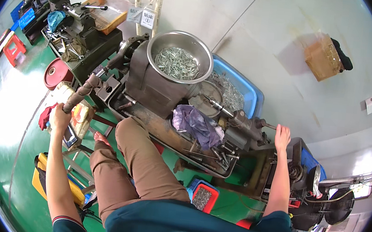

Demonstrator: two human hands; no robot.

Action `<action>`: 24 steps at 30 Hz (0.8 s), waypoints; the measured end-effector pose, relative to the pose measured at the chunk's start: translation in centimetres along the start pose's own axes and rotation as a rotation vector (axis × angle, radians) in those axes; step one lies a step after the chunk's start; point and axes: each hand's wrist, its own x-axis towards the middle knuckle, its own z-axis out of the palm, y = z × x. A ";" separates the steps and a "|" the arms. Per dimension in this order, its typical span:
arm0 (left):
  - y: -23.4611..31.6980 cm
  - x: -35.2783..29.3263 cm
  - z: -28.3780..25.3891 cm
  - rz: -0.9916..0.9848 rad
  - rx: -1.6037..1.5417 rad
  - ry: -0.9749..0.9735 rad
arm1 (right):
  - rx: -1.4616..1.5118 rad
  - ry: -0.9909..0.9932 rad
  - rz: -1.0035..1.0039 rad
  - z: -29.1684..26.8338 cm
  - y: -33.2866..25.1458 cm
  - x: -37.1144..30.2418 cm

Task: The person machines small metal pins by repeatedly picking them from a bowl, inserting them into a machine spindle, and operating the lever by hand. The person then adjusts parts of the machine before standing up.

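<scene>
My left hand (60, 118) is closed around the end of a long wrapped lever (81, 92) on the left side of a bench lathe (152, 87). Out to the right, my right hand (282, 137) grips a thin metal handle (270, 126) on the tailstock (246, 126). A drill bit (212, 102) points from the tailstock toward the machine's head. On top of the lathe sits a steel bowl (205, 50) full of small metal pins (177, 64). A crumpled purple cloth (197, 125) lies on the lathe bed below the drill.
Behind the lathe stands a blue basin (254, 96) holding more metal parts. A red tray (213, 199) of small parts is on the green floor. Loose tools (225, 156) lie at the bed's right end. A second machine (76, 20) and an orange basket (114, 24) are at far left.
</scene>
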 end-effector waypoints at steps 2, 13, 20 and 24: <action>0.1 0.0 0.0 0.003 -0.001 -0.008 | -0.002 0.031 0.012 -2.1 0.2 -2.9; 0.2 0.1 0.2 0.019 -0.016 -0.016 | -0.143 -0.095 0.082 -6.1 -2.4 -7.3; -0.2 -0.1 0.7 0.084 -0.035 0.092 | -0.155 -0.104 0.101 -6.2 -2.7 -7.5; -0.4 0.2 0.8 0.041 -0.030 -0.003 | -0.180 -0.117 0.120 -6.1 -2.4 -7.4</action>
